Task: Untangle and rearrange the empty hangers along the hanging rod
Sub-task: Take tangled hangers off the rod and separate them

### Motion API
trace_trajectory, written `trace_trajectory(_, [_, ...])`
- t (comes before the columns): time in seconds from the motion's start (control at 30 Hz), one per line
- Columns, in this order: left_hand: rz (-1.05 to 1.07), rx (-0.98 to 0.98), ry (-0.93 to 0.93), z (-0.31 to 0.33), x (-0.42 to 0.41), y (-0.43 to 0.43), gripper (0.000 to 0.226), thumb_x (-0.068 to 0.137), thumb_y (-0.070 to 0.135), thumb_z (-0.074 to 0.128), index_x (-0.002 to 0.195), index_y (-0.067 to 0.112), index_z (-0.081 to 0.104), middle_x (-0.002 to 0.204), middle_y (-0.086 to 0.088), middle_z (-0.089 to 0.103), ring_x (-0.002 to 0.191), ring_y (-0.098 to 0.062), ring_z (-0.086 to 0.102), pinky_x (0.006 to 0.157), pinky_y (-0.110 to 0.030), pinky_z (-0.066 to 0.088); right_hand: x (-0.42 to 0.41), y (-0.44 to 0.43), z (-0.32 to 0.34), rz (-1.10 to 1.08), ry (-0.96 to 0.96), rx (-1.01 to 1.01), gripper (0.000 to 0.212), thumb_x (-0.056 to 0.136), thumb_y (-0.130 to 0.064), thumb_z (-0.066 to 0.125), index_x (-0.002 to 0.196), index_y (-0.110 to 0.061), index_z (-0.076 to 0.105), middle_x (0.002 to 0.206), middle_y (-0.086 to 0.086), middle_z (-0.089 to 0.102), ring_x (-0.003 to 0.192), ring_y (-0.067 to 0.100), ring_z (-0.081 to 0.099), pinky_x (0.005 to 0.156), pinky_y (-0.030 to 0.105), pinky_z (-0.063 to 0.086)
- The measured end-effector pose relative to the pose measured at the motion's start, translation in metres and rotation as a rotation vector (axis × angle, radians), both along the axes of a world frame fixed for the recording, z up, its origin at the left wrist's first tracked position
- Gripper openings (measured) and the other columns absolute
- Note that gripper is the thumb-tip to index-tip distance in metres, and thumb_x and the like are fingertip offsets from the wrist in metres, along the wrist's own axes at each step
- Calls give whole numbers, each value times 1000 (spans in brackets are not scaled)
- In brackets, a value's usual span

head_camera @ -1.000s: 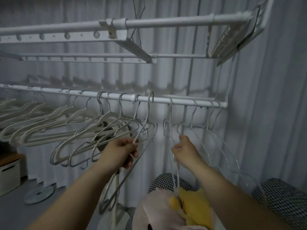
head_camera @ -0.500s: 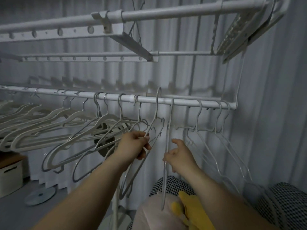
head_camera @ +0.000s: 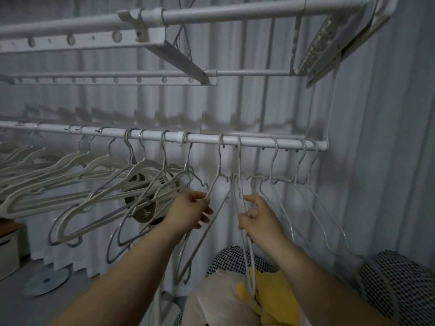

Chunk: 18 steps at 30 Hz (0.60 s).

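Observation:
A white hanging rod point(head_camera: 204, 138) crosses the view with several empty hangers on it. My left hand point(head_camera: 191, 209) grips the shoulder of a grey wire hanger point(head_camera: 207, 222) whose hook sits on the rod near the middle. Just to its right, my right hand point(head_camera: 255, 216) pinches a thin white hanger point(head_camera: 239, 165) that hangs edge-on from the rod. Thick white plastic hangers point(head_camera: 70, 168) crowd the rod's left half and overlap each other. Thin white wire hangers point(head_camera: 306, 198) hang spaced out at the right end.
A white drying rack frame point(head_camera: 211, 12) with folded arms sits overhead. White curtains hang behind. A fan point(head_camera: 150, 198) stands behind the left hangers. Below me lie a checkered cushion point(head_camera: 397, 278) and yellow and pink cloth point(head_camera: 270, 292). A white box point(head_camera: 8, 250) and disc point(head_camera: 47, 281) rest at the left.
My left hand has slid the grey hanger rightward along the rod, close to the thin white hanger. My right hand has closed on that white hanger.

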State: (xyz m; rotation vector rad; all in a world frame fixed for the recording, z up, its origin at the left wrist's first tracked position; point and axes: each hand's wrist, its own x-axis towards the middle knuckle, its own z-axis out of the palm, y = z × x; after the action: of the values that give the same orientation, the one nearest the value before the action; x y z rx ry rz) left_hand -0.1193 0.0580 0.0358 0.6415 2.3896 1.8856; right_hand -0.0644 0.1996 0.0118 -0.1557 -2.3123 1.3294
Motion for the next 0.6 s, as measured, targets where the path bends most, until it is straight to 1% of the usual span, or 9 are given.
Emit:
trace_trajectory(0.07, [141, -215, 253, 2, 5, -4, 37, 93, 22, 45, 128, 10, 48, 105, -6, 64, 74, -10, 59, 59, -13, 45, 0, 0, -1, 1, 7, 32, 46, 91, -11, 47, 134, -19, 33, 81, 12, 54, 71, 18, 51, 59, 21, 41])
trace_trajectory(0.1, [237, -288, 423, 4, 8, -8, 37, 93, 24, 47, 128, 11, 49, 114, -7, 63, 89, -16, 61, 74, -20, 46, -1, 0, -1, -4, 12, 51, 46, 91, -12, 47, 134, -19, 33, 80, 12, 53, 71, 19, 51, 61, 24, 41])
trace_trajectory(0.13, [328, -317, 605, 6, 11, -14, 35, 91, 24, 49, 124, 12, 54, 117, -7, 63, 101, -21, 60, 84, -27, 46, -2, 0, -1, -10, 17, 66, 46, 91, -12, 47, 134, -19, 33, 79, 12, 54, 71, 20, 51, 63, 26, 42])
trace_trajectory(0.2, [481, -371, 881, 10, 11, -27, 33, 85, 25, 52, 111, 8, 63, 109, -13, 67, 103, -33, 60, 86, -41, 47, -4, -1, -2, -16, 19, 78, 46, 91, -12, 47, 135, -18, 32, 79, 12, 54, 69, 19, 51, 63, 26, 42])
trace_trajectory(0.23, [544, -407, 912, 11, 9, -35, 36, 83, 27, 52, 111, 7, 64, 109, -14, 66, 103, -36, 59, 86, -43, 46, -5, -1, -2, -14, 20, 81, 46, 91, -12, 46, 135, -18, 32, 79, 12, 54, 69, 19, 51, 63, 26, 42])
trace_trajectory(0.3, [578, -508, 761, 14, 10, -51, 40, 87, 28, 51, 124, 11, 54, 124, -12, 58, 115, -34, 51, 92, -41, 42, -7, -1, -3, -10, 27, 87, 45, 91, -12, 47, 134, -19, 34, 79, 12, 54, 71, 20, 52, 64, 26, 43])
trace_trajectory(0.37, [579, -579, 608, 9, 9, -64, 47, 88, 30, 51, 133, 17, 41, 132, -8, 51, 121, -29, 46, 92, -37, 40, -7, -1, -3, -7, 29, 90, 44, 91, -12, 47, 133, -19, 35, 78, 12, 55, 71, 19, 52, 60, 23, 42])
trace_trajectory(0.43, [544, -614, 526, 0, 7, -70, 47, 89, 31, 50, 133, 19, 38, 131, -7, 52, 119, -27, 49, 88, -36, 43, -7, 0, -3, -5, 27, 90, 42, 91, -12, 47, 132, -18, 37, 78, 12, 55, 70, 18, 51, 60, 21, 41])
trace_trajectory(0.6, [522, -658, 436, -17, -10, -75, 39, 91, 31, 45, 126, 17, 39, 120, -7, 60, 108, -27, 57, 79, -34, 46, -6, -1, -3, 1, 24, 80, 40, 91, -12, 48, 130, -17, 39, 78, 12, 55, 65, 13, 50, 61, 18, 39])
